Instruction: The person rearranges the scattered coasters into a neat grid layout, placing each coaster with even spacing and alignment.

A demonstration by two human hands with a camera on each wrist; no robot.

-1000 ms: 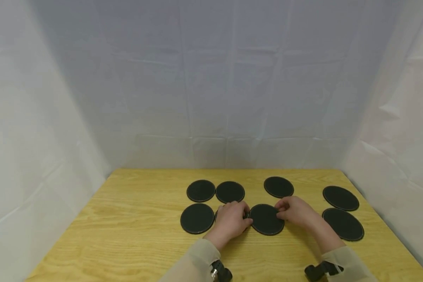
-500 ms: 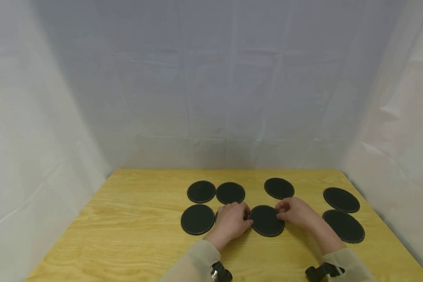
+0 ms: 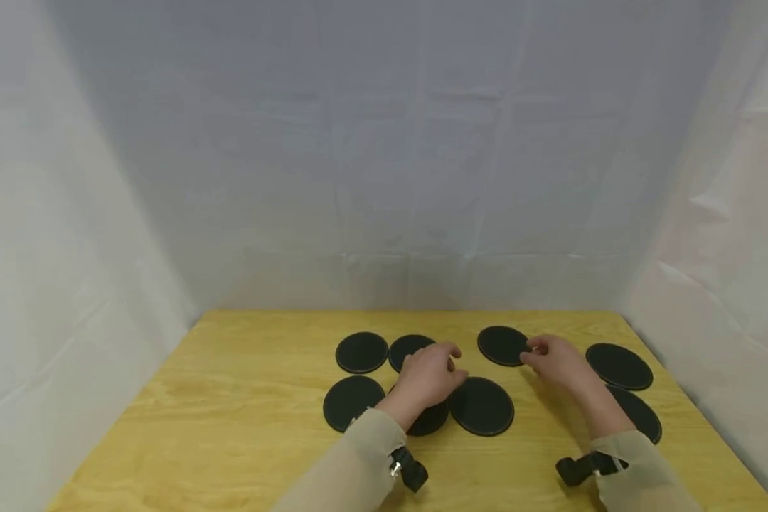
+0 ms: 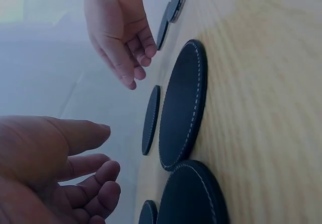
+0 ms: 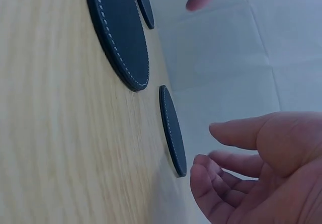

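Both hands are up off the discs now and neither is holding anything: the left hand (image 3: 430, 375) hovers with loosely curled fingers over the middle of the worktop (image 3: 230, 427), and the right hand (image 3: 555, 360) hangs relaxed with its fingertips just beside the lone back disc (image 3: 500, 345). Biggest thing in view is the wooden worktop with white sheeting (image 3: 384, 178) draped behind and to the sides. On it sit black round discs with pale stitched edges. The centre front disc (image 3: 481, 405) lies flat between the two hands, touched by neither. Hard to see: the disc under the left wrist (image 3: 430, 419) is mostly covered by the hand and sleeve, the back disc behind the left hand (image 3: 406, 348) is partly hidden by the knuckles, and the right forearm cuts across the near right disc (image 3: 643, 414). The far right disc (image 3: 619, 366) and the two left discs (image 3: 361, 352) (image 3: 352, 402) are in plain view. Compared with a second ago, both hands were resting on the edges of the centre front disc; now they've lifted away and moved toward the back row, left one toward the back disc pair, right one toward the lone disc.
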